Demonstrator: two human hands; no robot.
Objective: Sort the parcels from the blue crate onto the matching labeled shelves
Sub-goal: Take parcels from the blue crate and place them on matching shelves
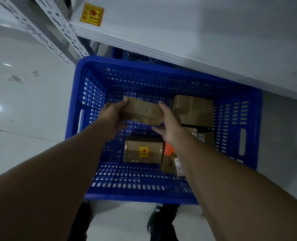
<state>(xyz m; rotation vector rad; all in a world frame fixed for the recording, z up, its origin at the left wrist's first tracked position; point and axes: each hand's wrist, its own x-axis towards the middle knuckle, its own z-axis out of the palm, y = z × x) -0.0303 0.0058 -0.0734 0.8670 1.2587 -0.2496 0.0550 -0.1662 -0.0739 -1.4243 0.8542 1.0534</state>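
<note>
Your left hand (112,115) and right hand (170,125) clasp opposite ends of the brown taped cardboard parcel (144,110), steadying it level within the blue perforated plastic crate (144,62).

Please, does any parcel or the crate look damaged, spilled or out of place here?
Nothing stands out. The left hand and right hand hold one brown parcel over the blue crate. The parcel with a yellow sticker inside looks whole; blur hides fine damage.
</note>
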